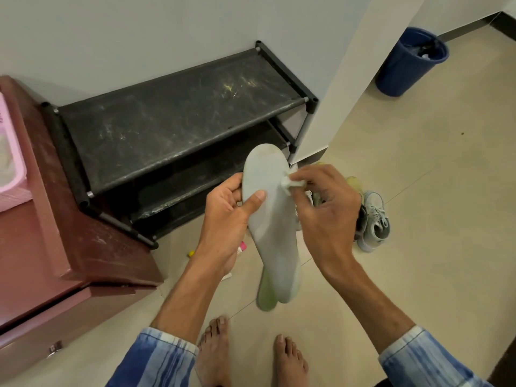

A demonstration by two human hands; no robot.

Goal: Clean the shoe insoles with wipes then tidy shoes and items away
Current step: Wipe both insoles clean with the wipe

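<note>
My left hand (pixel 227 210) grips a pale grey insole (pixel 272 233) by its left edge, thumb across its face, toe end pointing up. A second, greenish insole (pixel 265 296) shows behind its heel end. My right hand (pixel 325 208) pinches a crumpled white wipe (pixel 290 181) and presses it against the insole's upper right side. A light blue-grey sneaker (pixel 375 222) lies on the floor to the right, partly hidden by my right hand, with a yellowish shoe (pixel 354 181) behind it.
A black two-tier shoe rack (pixel 173 121) stands against the wall. A reddish-brown cabinet (pixel 69 247) with a pink tub (pixel 11 169) on it is at left. A blue bin (pixel 410 62) stands at the far right. Small colourful items (pixel 243 247) lie under my left hand. My bare feet (pixel 215 350) are below.
</note>
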